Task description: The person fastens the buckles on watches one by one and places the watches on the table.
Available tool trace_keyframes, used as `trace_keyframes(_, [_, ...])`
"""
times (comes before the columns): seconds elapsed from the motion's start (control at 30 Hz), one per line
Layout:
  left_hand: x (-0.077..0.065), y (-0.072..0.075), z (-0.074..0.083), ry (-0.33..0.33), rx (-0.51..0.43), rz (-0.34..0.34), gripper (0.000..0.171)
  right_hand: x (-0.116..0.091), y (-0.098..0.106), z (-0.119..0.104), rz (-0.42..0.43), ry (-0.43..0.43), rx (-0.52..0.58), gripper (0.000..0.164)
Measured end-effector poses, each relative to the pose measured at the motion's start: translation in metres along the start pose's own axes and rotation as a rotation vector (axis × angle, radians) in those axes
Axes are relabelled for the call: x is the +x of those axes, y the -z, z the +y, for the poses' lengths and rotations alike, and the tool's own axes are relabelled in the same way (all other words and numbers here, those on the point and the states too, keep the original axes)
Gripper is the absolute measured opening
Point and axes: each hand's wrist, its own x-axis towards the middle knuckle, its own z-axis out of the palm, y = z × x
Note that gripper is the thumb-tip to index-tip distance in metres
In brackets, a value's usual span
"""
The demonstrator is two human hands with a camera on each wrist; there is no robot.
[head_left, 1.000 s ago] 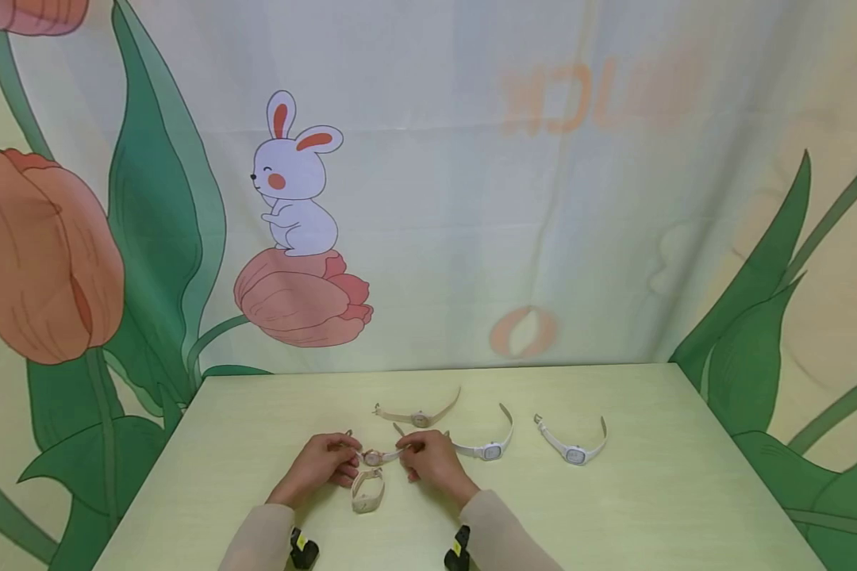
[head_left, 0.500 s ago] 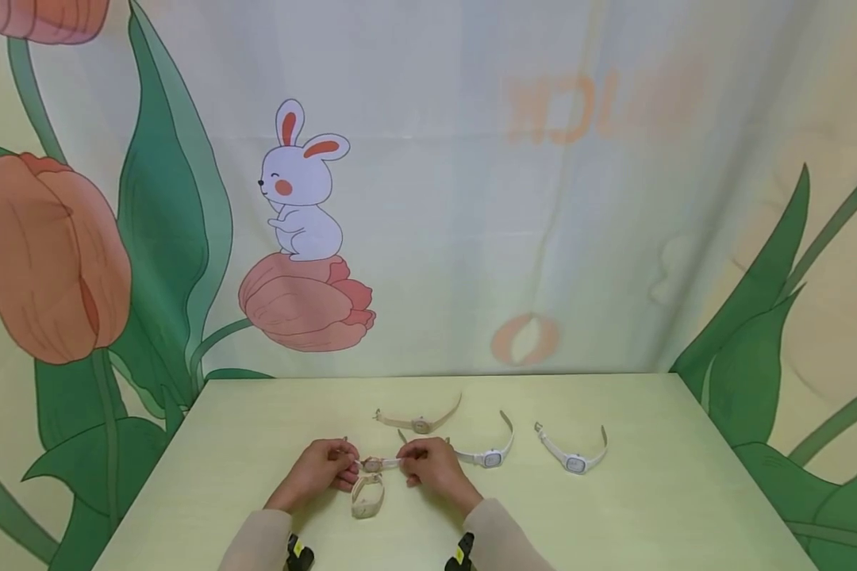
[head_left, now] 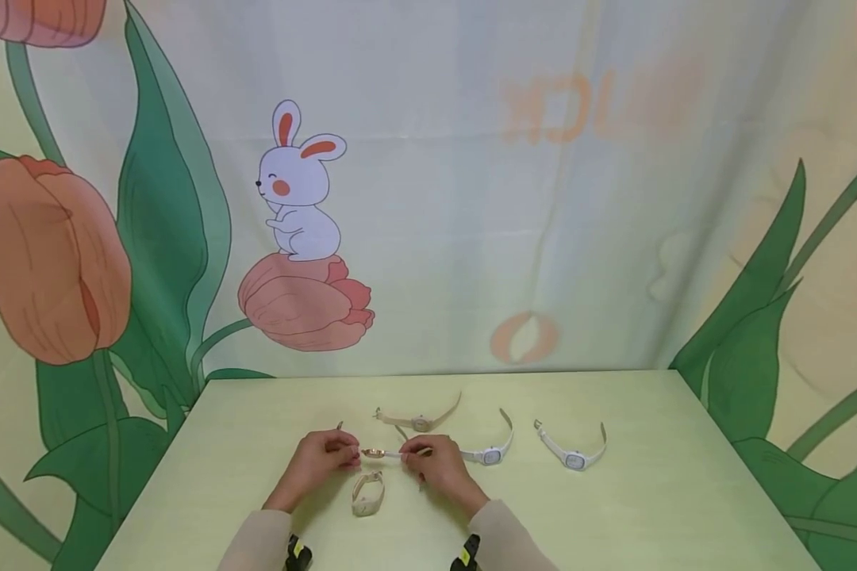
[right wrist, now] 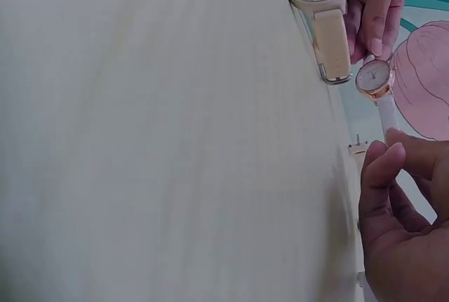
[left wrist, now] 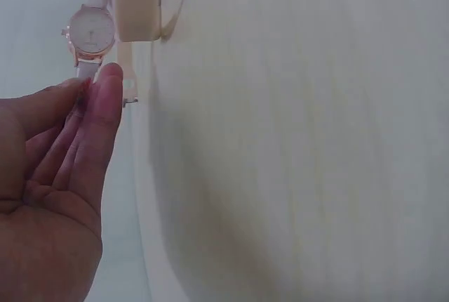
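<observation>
A: Where's the watch from where you're standing?

B: Right between the person's hands, the rose-gold wristwatch (head_left: 374, 453) with the pale strap. Left hand (head_left: 320, 461) sits at its nine o'clock, right hand (head_left: 439, 469) at about three

A: And the fingers, are they wide or narrow?

B: Narrow on both sides. The left thumb and forefinger pinch one length of the strap, and the right thumb and forefinger pinch the other, so the case is left showing in the gap. From the head view the case is seen nearly edge-on; both wrist views show its round dial

A: What's that just below it?

B: At six o'clock, near the hands, a cream wristwatch (head_left: 364, 505) rests on the surface (head_left: 650, 507), its strap bent round in a loop. The right wrist view catches its round dial with dark numerals and its metal buckle

A: There are more of them, aren't there?

B: Three more. A beige wristwatch (head_left: 420, 424) lies toward two o'clock with its strap spread, a white wristwatch (head_left: 492, 455) is at three, past the right hand, and a second white wristwatch (head_left: 574, 460) lies farther out that way

A: And that rabbit (head_left: 300, 198) up between eleven and twelve?

B: Printed on the backdrop (head_left: 428, 238), sitting on a pink tulip (head_left: 303, 305)
</observation>
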Motion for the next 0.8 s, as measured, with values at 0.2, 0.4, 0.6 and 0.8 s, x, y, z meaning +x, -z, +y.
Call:
trace_keyframes(0.2, [-0.003, -0.002, 0.008, 0.002, -0.031, 0.013, 0.014, -0.007, 0.006, -0.011, 0.022, 0.034, -0.017, 0.009])
trace_keyframes(0.4, [-0.005, -0.013, 0.022, 0.008, -0.035, 0.121, 0.006, -0.011, 0.009, -0.021, 0.076, 0.063, 0.007, 0.01])
trace_keyframes(0.6, [-0.009, -0.019, 0.038, -0.04, -0.091, 0.207, 0.004, -0.017, 0.014, -0.032, 0.137, 0.054, 0.117, 0.012])
trace_keyframes(0.8, [-0.016, -0.024, 0.058, -0.099, -0.125, 0.219, 0.018, -0.024, 0.023, -0.043, 0.193, 0.018, 0.208, 0.013])
